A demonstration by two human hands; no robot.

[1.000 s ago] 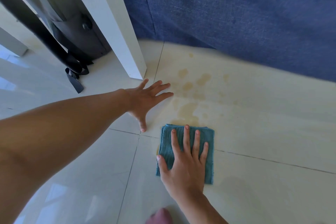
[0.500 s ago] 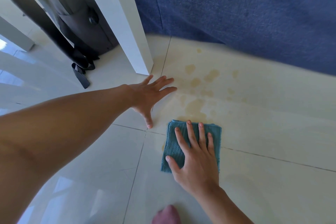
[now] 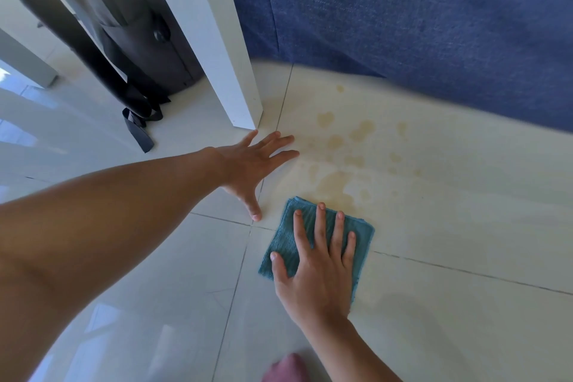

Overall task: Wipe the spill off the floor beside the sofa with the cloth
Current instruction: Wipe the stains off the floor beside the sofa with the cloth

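Observation:
A yellowish spill (image 3: 338,183) lies in blotches and droplets on the pale floor tiles, just in front of the blue sofa (image 3: 418,25). A folded teal cloth (image 3: 285,245) lies flat on the floor with its far edge touching the near edge of the spill. My right hand (image 3: 319,273) presses flat on the cloth with its fingers spread and pointing at the spill. My left hand (image 3: 251,164) rests flat on the floor to the left of the spill, fingers apart, holding nothing.
A white furniture leg (image 3: 217,40) stands on the floor just beyond my left hand. Behind it leans a black bag (image 3: 139,49) with a strap (image 3: 139,133) trailing on the tiles. A pinkish body part (image 3: 285,369) shows at the bottom edge.
My right hand has nudged the cloth slightly toward the spill and turned it a little clockwise. My left hand stays planted on the floor.

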